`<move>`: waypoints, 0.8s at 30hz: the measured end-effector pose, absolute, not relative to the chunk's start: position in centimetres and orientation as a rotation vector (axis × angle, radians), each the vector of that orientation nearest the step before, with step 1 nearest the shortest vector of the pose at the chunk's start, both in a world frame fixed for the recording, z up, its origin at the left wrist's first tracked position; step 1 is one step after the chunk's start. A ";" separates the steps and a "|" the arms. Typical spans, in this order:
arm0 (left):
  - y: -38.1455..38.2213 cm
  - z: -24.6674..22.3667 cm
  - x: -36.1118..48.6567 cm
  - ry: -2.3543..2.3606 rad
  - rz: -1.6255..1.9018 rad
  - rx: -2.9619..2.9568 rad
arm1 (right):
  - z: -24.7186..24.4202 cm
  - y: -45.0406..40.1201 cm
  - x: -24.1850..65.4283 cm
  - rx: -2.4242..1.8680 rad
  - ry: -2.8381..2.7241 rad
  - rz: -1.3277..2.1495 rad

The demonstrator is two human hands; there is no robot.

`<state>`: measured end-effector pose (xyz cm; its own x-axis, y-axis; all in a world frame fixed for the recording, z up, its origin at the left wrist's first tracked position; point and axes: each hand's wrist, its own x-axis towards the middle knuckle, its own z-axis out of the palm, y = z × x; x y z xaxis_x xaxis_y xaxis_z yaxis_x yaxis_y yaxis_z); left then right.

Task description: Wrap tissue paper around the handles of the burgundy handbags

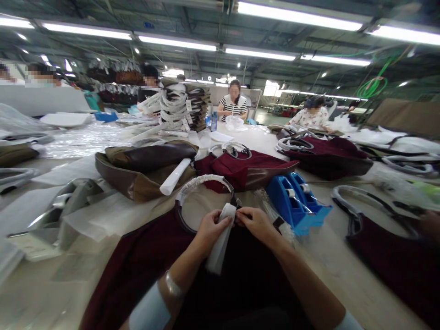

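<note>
A dark maroon bag (151, 256) lies in front of me, its ring-shaped handle (201, 178) partly wrapped in white material. My left hand (213, 229) is closed on a white strip (222, 243) that hangs down over the bag near the base of the handle. Just right of it, my right hand (252, 222) pinches at the handle's end beside the strip; what lies between its fingertips is too small to make out.
Blue tape dispensers (295, 201) stand to the right, a grey dispenser (51, 224) to the left. Beyond lie an olive bag (147, 169) and another maroon bag (240, 167). Another bag (381, 247) lies at right, near a person's blurred hand (431, 224). Several people work farther back.
</note>
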<state>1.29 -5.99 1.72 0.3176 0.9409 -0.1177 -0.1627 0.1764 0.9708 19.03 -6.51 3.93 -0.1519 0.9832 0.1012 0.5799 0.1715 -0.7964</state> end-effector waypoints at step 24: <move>-6.2 2.1 1.3 0.845 0.822 0.840 | 3.3 -7.0 17.2 -1.588 -1.710 0.611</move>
<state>1.29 -6.19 2.07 0.4183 0.8608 -0.2898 -0.2669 0.4215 0.8666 17.19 -6.98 3.28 0.0104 0.9834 0.1812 0.6458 0.1317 -0.7520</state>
